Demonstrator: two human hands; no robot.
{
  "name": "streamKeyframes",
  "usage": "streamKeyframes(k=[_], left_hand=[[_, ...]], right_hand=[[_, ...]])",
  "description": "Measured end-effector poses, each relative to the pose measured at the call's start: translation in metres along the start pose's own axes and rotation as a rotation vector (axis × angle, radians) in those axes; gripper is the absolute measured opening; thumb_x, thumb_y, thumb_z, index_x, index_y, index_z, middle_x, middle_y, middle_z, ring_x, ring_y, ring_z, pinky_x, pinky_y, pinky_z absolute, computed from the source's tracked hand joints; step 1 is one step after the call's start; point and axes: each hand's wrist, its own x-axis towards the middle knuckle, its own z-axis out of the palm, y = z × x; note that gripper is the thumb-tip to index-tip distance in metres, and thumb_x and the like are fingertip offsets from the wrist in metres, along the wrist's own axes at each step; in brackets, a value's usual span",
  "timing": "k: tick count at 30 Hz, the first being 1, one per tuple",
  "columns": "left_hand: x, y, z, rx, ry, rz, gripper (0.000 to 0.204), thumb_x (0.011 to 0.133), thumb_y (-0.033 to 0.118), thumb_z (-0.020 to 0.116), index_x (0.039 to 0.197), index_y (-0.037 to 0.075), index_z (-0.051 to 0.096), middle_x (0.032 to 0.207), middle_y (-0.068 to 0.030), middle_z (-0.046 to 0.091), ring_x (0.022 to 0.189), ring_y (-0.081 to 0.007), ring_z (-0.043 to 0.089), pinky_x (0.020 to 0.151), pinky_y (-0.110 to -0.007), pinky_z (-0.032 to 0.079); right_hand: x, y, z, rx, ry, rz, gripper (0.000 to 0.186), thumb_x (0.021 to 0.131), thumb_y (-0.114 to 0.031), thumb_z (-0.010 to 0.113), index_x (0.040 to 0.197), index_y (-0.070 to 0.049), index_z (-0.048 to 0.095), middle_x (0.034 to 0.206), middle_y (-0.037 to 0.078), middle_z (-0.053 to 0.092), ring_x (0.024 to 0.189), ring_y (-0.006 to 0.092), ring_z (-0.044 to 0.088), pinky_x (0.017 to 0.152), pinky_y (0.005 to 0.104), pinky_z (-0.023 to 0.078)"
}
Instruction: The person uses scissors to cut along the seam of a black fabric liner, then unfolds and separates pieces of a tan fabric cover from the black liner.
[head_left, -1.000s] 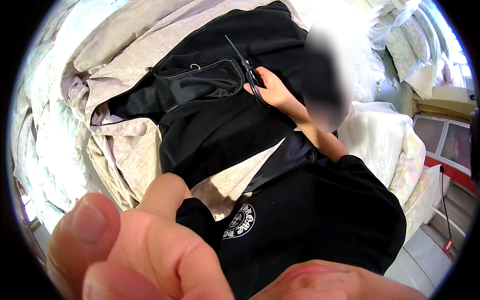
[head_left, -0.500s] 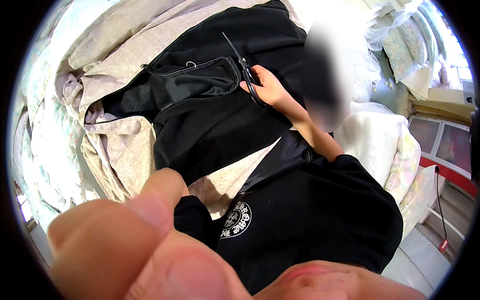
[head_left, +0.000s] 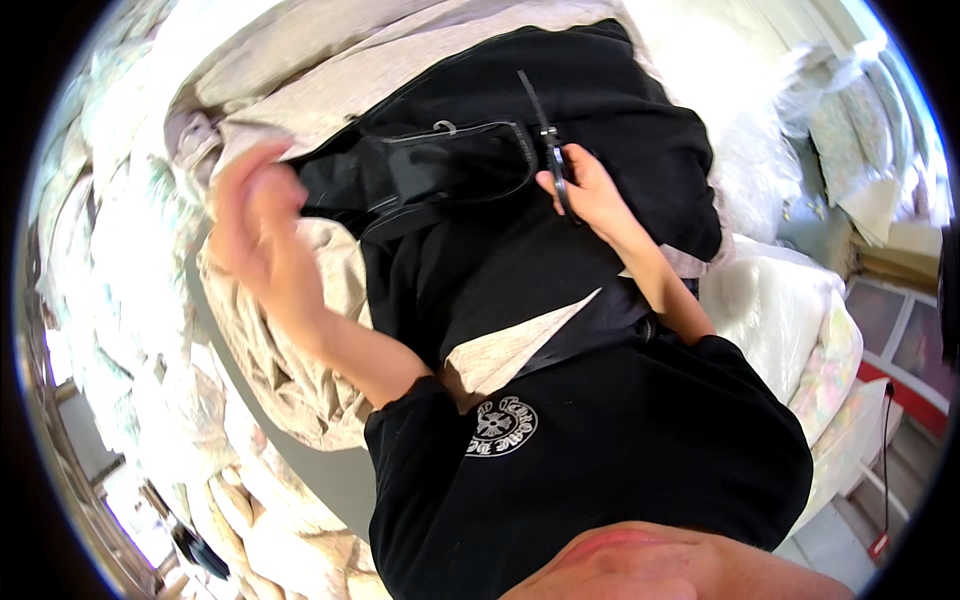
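My right hand (head_left: pixel 597 200) grips black-handled scissors (head_left: pixel 545 125), with their blades close together and pointing away from me. They hover over a large black cloth panel (head_left: pixel 470 250) with a zipper along its edge and beige fabric attached. Left of the scissors, a dark lined opening (head_left: pixel 440 165) lies in the black cloth, with a small pale curved piece (head_left: pixel 444 128) at its far edge. My left hand (head_left: pixel 262 215) is over the beige fabric (head_left: pixel 330 255) at the left end of the opening. Motion smears its fingers, so I cannot tell whether it touches the cloth or holds anything.
The work lies on a grey table whose edge (head_left: pixel 290 455) curves at the left. Pale, plastic-wrapped bundles (head_left: pixel 120 280) are piled on the left. At the right stand a white wrapped bundle (head_left: pixel 765 305), more bagged padding (head_left: pixel 860 150) and a hanging dark cord (head_left: pixel 888 470).
My left hand has moved from close in front of the camera out to the left end of the opening. My right hand still holds the scissors; the whole view has shifted a little.
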Motion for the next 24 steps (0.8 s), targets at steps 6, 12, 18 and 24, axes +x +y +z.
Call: streamKeyframes(k=[6, 12, 18, 24], left_hand=[[-0.01, -0.104, 0.008, 0.589, -0.638, -0.432, 0.037, 0.099, 0.037, 0.055, 0.104, 0.003, 0.069, 0.078, -0.0124, 0.071, 0.073, -0.0224, 0.068, 0.066, -0.034, 0.05], [-0.05, -0.155, 0.05, -0.06, -0.514, -0.668, 0.045, 0.099, 0.043, 0.057, 0.109, 0.0, 0.065, 0.093, -0.0104, 0.071, 0.086, -0.0209, 0.067, 0.075, -0.033, 0.052], [-0.054, -0.153, 0.098, -0.705, -0.132, -0.743, 0.03, 0.1, 0.02, 0.06, 0.122, 0.001, 0.057, 0.099, -0.0012, 0.064, 0.089, -0.0081, 0.059, 0.078, -0.022, 0.047], [-0.034, -0.175, 0.103, -1.19, -0.036, -0.934, 0.025, 0.102, 0.028, 0.053, 0.1, 0.004, 0.058, 0.094, -0.0004, 0.063, 0.085, -0.0125, 0.061, 0.076, -0.027, 0.048]], right_hand=[[-0.002, -0.011, 0.007, 0.002, 0.017, -0.044, 0.037, 0.085, -0.026, 0.079, 0.094, -0.001, 0.053, 0.07, -0.001, 0.051, 0.056, 0.0066, 0.049, 0.049, 0.0248, 0.039], [0.021, -0.046, 0.029, -0.331, 0.1, -0.356, 0.048, 0.078, -0.027, 0.086, 0.094, 0.0, 0.049, 0.074, 0.001, 0.053, 0.061, 0.008, 0.049, 0.057, 0.023, 0.043], [0.065, -0.09, 0.092, -0.536, 0.024, -0.585, 0.055, 0.072, -0.026, 0.089, 0.101, 0.0, 0.05, 0.088, 0.009, 0.067, 0.08, 0.0205, 0.064, 0.077, 0.0325, 0.052], [0.081, -0.068, 0.131, -0.708, -0.115, -0.488, 0.034, 0.082, -0.015, 0.075, 0.101, 0.001, 0.052, 0.088, 0.019, 0.067, 0.087, 0.0404, 0.066, 0.073, 0.0442, 0.051]])
